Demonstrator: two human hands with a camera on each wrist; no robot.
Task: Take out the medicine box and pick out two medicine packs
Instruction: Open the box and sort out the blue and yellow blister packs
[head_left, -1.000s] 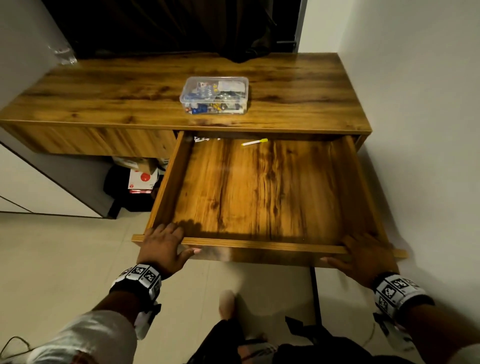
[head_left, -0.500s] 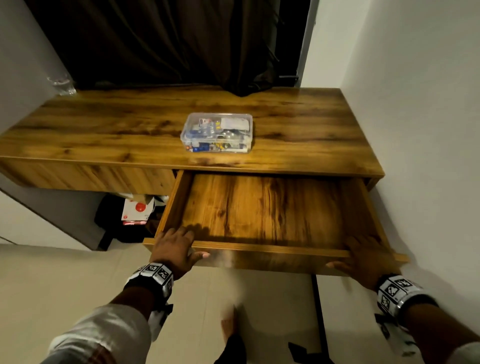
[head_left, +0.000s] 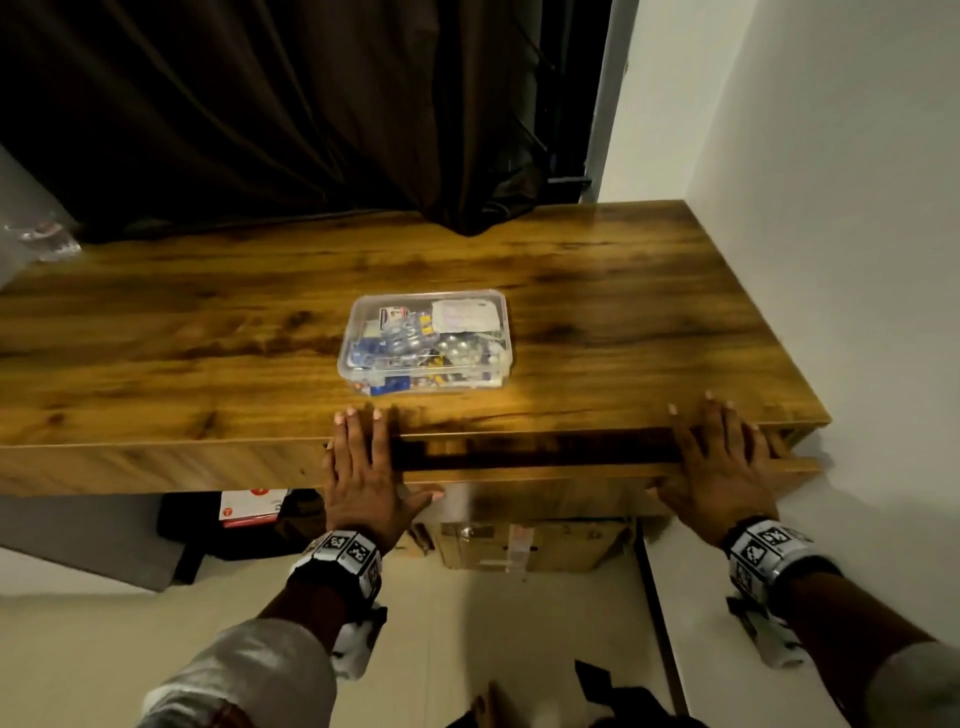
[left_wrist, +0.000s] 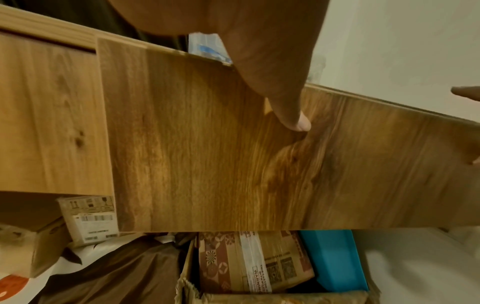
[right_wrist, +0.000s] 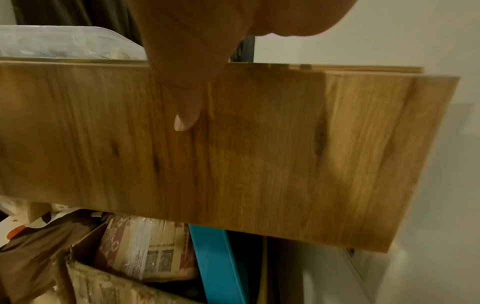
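Note:
The clear plastic medicine box (head_left: 423, 340), lid on and full of packs, stands on the wooden desk top (head_left: 156, 338) just behind the drawer. The drawer front (head_left: 545, 475) is almost flush with the desk, with a narrow dark gap left. My left hand (head_left: 384, 457) lies flat over the drawer's left end, its straight fingers reaching onto the desk edge. My right hand (head_left: 706, 457) lies the same way at the right end. The wrist views show each thumb (left_wrist: 293, 115) (right_wrist: 187, 117) resting on the drawer front (left_wrist: 207, 154) (right_wrist: 259, 154), with the medicine box (right_wrist: 52, 43) beyond. Neither hand holds anything.
A white wall (head_left: 857, 260) runs close along the desk's right side. A dark curtain (head_left: 311, 104) hangs behind it. Under the desk sit a cardboard box (head_left: 519, 545), a blue box (left_wrist: 332, 259) and a black bag with a red-and-white carton (head_left: 249, 506).
The drawer has slid from wide open to almost closed, with both hands moving forward on its front. The medicine box has not moved.

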